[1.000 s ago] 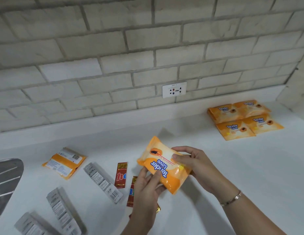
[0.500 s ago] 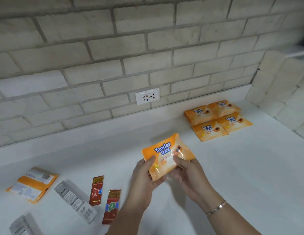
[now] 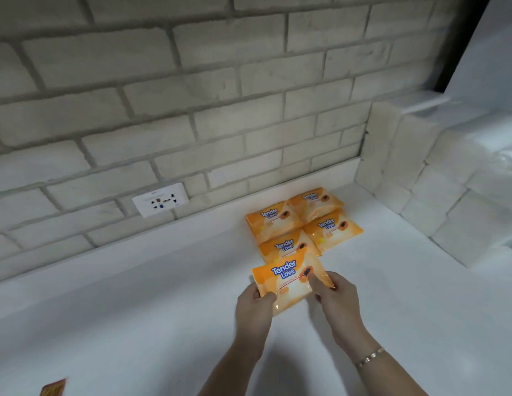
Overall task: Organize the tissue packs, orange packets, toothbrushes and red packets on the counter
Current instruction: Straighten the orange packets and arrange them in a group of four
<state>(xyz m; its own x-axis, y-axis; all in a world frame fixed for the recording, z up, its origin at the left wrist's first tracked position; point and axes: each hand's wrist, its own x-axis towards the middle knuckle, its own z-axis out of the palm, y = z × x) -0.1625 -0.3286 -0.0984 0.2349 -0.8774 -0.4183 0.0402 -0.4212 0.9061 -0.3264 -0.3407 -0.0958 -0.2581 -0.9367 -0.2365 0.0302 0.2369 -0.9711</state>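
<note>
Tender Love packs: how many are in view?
5. Four lie in a two-by-two block by the wall: back-left, back-right, front-left, front-right. The fifth pack is gripped by left hand and right hand before them. Others may hide underneath.

Left hand [image 3: 253,305] and right hand [image 3: 336,298] extended forward, each grip pinching

White counter [image 3: 134,324] — four orange tissue packs [image 3: 273,221] clustered at its back.

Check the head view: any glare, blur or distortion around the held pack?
Head view: the held tissue pack reads sharp, with slight sheen on its wrap; brick wall lines bow from the wide lens; far right is washed out.
</note>
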